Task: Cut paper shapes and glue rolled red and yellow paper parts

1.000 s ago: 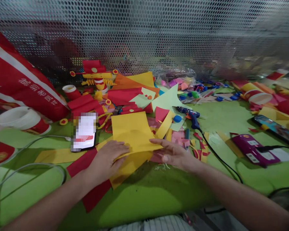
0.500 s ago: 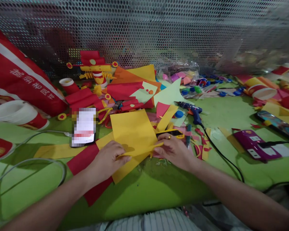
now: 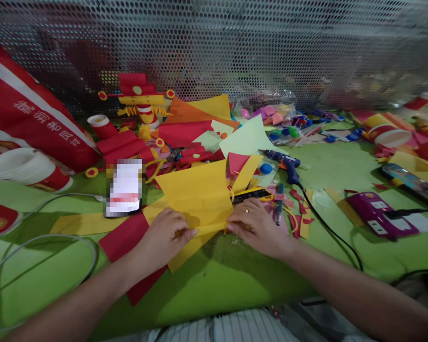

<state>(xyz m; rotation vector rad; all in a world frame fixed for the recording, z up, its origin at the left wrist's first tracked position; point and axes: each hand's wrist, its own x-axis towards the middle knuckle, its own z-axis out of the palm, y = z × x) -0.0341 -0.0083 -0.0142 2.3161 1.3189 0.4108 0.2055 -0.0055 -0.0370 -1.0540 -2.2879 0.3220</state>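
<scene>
A sheet of yellow paper [image 3: 196,192] has a narrow folded or rolled strip along its near edge. My left hand [image 3: 167,235] pinches the left end of that edge between thumb and fingers. At its right end my right hand [image 3: 253,225], with a ring on one finger, is closed on the same edge. Under the sheet lie another yellow piece [image 3: 185,256] and a red sheet [image 3: 123,237]. A yellow utility knife [image 3: 253,194] is just beyond my right hand.
Left of the papers are a phone [image 3: 124,187], a white cable and paper cups [image 3: 24,166]. A blue glue gun [image 3: 287,166] with a black cord lies to the right, near a purple power strip [image 3: 380,213]. Behind stand a red paper figure [image 3: 139,97] and a mesh panel [image 3: 214,47].
My hands have come closer together along the near edge. The sheet's far edge has lifted and tilted, its left corner shifting left. More of the utility knife shows.
</scene>
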